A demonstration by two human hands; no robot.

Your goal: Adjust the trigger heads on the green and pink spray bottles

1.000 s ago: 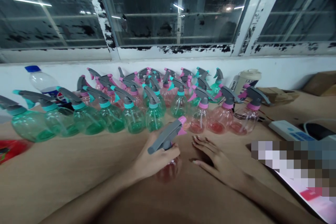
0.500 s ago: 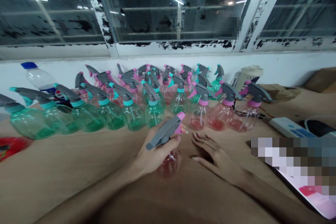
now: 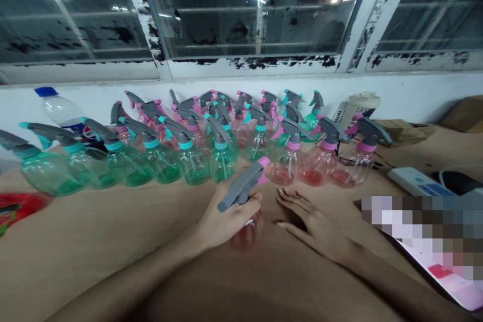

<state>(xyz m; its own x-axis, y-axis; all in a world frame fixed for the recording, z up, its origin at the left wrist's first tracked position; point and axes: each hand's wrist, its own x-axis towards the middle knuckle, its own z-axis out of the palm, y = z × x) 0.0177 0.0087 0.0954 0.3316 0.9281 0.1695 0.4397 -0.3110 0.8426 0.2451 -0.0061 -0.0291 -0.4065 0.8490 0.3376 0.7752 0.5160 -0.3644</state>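
My left hand (image 3: 226, 216) is wrapped round the neck of a pink spray bottle (image 3: 247, 234), whose grey trigger head with a pink nozzle points away to the upper right. The fingers hide the bottle's collar. To its right, my right hand (image 3: 311, 224) rests palm down on the wooden table (image 3: 124, 241), fingers stretched out, holding nothing. Just beyond the hands stands a front row of spray bottles: green ones (image 3: 196, 166) with turquoise collars on the left, pink ones (image 3: 313, 168) on the right.
Several more spray bottles (image 3: 192, 133) crowd behind, against the wall. A plastic drink bottle (image 3: 62, 110) stands at the back left, a red packet (image 3: 22, 209) at the left edge. On the right are a coffee container (image 3: 358, 110), a white power strip (image 3: 418, 181) and a cardboard box (image 3: 464, 115).
My left hand and the pink spray bottle have shifted slightly to the right, and the nozzle has lifted a little. My right hand stays flat in place.
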